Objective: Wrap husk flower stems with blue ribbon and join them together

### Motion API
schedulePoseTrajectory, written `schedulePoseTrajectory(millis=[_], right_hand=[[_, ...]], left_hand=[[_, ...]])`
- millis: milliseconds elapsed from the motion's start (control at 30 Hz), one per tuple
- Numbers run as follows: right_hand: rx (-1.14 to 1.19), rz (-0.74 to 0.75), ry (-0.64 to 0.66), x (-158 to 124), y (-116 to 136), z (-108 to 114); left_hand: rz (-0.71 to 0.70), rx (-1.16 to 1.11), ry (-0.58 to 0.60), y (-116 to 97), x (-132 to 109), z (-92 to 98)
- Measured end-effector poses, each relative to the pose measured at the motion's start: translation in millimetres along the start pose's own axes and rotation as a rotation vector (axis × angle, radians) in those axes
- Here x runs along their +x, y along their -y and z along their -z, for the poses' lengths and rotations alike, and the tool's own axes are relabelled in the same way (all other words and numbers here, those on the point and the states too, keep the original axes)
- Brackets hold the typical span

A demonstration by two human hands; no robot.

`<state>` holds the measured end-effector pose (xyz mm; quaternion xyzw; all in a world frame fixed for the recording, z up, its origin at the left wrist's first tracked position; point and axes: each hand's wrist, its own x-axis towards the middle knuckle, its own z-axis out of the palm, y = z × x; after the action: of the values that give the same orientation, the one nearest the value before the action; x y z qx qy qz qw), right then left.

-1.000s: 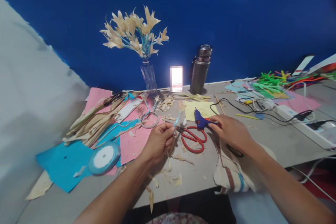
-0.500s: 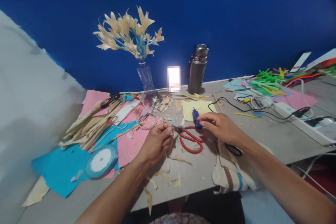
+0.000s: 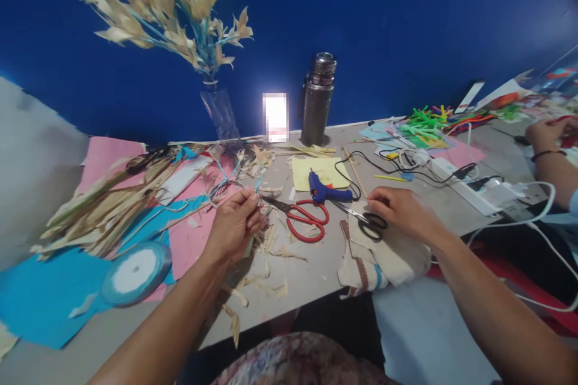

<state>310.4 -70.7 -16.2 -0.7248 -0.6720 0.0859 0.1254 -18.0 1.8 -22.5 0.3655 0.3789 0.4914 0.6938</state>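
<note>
My left hand (image 3: pixel 232 222) pinches the blue-wrapped stem of a small corn husk flower (image 3: pixel 260 159); its pale petals point up. Just right of these fingers lie red-handled scissors (image 3: pixel 307 219), blades toward the hand. A blue glue gun (image 3: pixel 329 189) rests on its side, partly over a yellow paper (image 3: pixel 300 171). My right hand (image 3: pixel 400 210) is curled closed, with nothing visible in it. It hovers over a cream cloth (image 3: pixel 401 258), beside black-handled scissors (image 3: pixel 372 225).
Husk flowers (image 3: pixel 167 6) stand in a clear bottle (image 3: pixel 221 114), left of a dark thermos (image 3: pixel 317 102). Dried husks (image 3: pixel 108 204), blue paper (image 3: pixel 40 295) and a ribbon roll (image 3: pixel 135 271) lie left. A power strip (image 3: pixel 469 183) with cords and another person's hand (image 3: pixel 548 135) are right.
My right hand has let go of the glue gun and moved right, toward the cloth and black-handled scissors. My left hand still holds the flower. The view has shifted right.
</note>
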Motion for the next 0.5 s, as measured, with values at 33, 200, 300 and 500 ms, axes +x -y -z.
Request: schedulePoseTrajectory(millis=[33,200,300,500], right_hand=[[-0.004,0.025,0.037,-3,7,1],[0.061,0.195,0.168,-16,40,3],[0.021,0.282,0.222,-20,51,-4],[-0.077,0.369,0.234,-13,78,-23]], left_hand=[[-0.005,-0.002,-0.007,0,1,0.0],[-0.01,0.011,-0.02,0,4,1.4],[-0.013,0.021,-0.015,0,5,2.6],[-0.052,-0.015,-0.033,0,6,5.2]])
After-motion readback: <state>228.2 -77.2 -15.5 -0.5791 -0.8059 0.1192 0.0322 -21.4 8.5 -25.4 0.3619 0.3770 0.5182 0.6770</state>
